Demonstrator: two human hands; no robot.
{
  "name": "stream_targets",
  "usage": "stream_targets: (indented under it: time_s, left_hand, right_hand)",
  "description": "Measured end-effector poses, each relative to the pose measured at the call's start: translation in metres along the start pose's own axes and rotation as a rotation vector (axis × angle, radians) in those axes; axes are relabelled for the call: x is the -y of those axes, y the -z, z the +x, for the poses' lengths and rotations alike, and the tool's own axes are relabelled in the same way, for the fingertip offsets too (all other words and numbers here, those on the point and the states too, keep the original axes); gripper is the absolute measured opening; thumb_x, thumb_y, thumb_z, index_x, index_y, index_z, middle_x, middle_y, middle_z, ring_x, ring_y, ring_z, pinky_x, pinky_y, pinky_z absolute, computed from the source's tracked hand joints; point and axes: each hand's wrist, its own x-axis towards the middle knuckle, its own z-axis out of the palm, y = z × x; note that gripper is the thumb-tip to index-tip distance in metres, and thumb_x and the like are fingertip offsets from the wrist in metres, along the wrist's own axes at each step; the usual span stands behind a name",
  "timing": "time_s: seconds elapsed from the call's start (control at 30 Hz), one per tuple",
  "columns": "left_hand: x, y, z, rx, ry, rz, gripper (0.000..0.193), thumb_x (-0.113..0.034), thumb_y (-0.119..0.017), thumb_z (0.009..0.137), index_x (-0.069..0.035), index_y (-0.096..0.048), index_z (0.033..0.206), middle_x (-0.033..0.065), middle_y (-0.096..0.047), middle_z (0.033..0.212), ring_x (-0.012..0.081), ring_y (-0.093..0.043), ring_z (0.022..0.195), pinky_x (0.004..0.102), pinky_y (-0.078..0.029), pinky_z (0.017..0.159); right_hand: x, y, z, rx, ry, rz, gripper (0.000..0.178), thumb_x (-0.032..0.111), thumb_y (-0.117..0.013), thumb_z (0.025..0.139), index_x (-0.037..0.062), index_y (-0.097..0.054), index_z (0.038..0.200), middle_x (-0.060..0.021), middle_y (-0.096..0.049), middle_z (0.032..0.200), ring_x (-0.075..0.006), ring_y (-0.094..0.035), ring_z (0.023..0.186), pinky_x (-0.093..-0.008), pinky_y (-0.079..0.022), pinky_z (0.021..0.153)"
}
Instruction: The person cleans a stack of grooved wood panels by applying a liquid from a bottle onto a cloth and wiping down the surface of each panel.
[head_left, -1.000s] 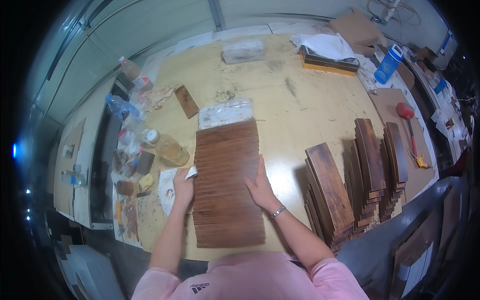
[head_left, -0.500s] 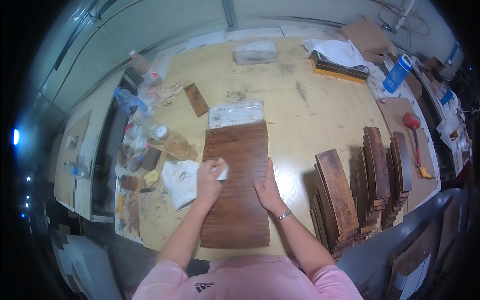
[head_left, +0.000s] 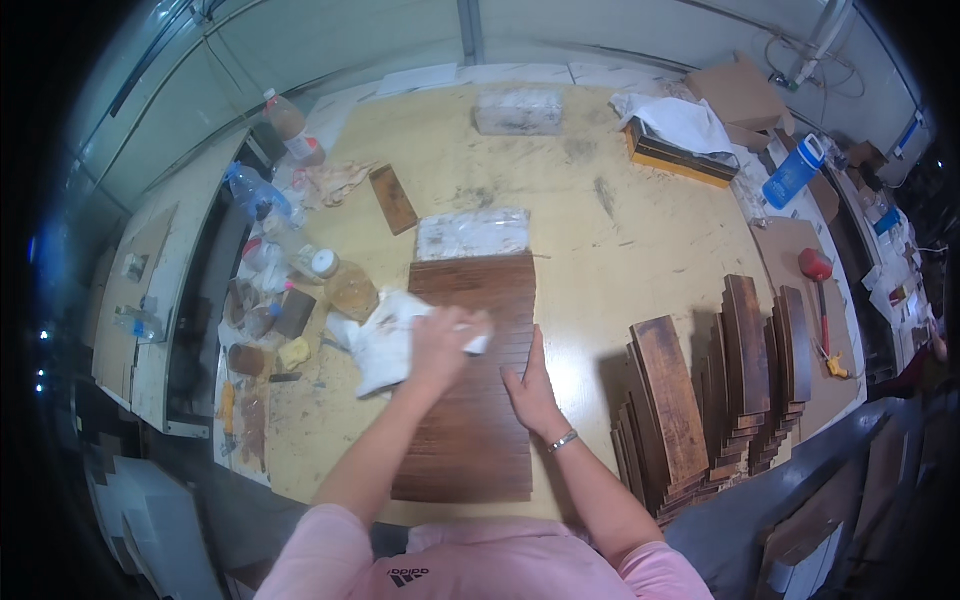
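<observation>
A row of narrow dark-brown wooden slats, packed edge to edge, lies on the pale tabletop before me. My left hand grips a stained white cloth over the slats' left and middle part. Part of the cloth hangs out to the left onto the table, and a corner shows right of the fingers. Motion smears those fingers a little. My right hand, with a metal band at the wrist, rests along the slats' right edge, thumb apart from the stretched fingers. A white wrapped block touches the slats' far end.
Stacks of brown boards stand on the right. Beyond them lie a red-headed mallet and a blue bottle. A jar of yellowish liquid, plastic bottles and a loose board occupy the left. Another wrapped block sits farther back.
My left hand has moved right across the slats, drawing the cloth with it. My right hand remains at the right edge. The whole view has shifted slightly.
</observation>
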Motion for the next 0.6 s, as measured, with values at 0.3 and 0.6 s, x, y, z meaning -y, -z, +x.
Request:
stream_targets:
  time_s: [0.3,0.6]
  left_hand:
    - [-0.038,-0.006,0.019,0.027,-0.095,-0.158,0.044,0.005,-0.061,0.069,-0.019,-0.076,0.103,0.0012,-0.065,0.104,0.0248,-0.059,0.098,0.0397,-0.039,0.079]
    - [-0.038,-0.011,0.025,0.045,-0.174,-0.093,0.040,-0.004,-0.064,0.075,-0.028,-0.075,0.105,-0.0043,-0.061,0.100,0.0199,-0.055,0.092,0.0379,-0.035,0.075]
  right_hand:
    - [0.019,-0.001,0.002,0.023,-0.013,0.167,0.090,0.014,-0.061,0.094,-0.0024,0.000,0.158,-0.0274,-0.016,0.163,-0.0344,-0.018,0.152,-0.0382,-0.018,0.122]
    - [0.003,-0.007,0.003,0.031,-0.055,0.324,0.090,0.011,-0.063,0.092,-0.0039,-0.003,0.158,-0.0268,-0.021,0.161,-0.0340,-0.023,0.150,-0.0382,-0.021,0.122]
